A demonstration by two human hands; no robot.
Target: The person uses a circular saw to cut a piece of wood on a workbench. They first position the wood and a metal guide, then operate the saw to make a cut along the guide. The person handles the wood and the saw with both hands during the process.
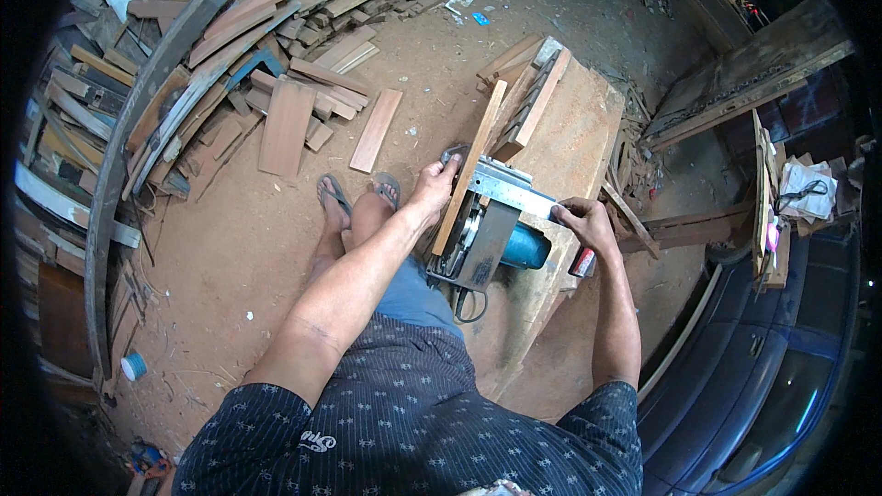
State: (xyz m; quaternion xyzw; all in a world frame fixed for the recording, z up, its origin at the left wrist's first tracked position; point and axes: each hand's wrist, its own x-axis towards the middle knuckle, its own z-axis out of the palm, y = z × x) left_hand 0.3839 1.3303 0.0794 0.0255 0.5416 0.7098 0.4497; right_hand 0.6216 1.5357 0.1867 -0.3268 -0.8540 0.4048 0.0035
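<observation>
My left hand [435, 187] is closed at the left side of a long, narrow wooden strip [470, 170], its thumb near a small dark part. My right hand [586, 222] pinches the right end of a flat silvery metal bar [512, 192], like a ruler or a square's blade. That bar lies across a power tool [487, 243] with a flat metal base and a teal motor housing [525, 247], at the left edge of a wooden workbench [574, 129]. The strip stands along the tool's left side. Some of my left fingers are hidden.
Thick wooden pieces [533, 106] sit at the bench's far end. Beside my right hand is a red can-like object [582, 262]. Boards lie on the dirt floor, including a loose plank [376, 130] past my feet, with a large wood pile leftward. A dark blue car [735, 358] stands at right.
</observation>
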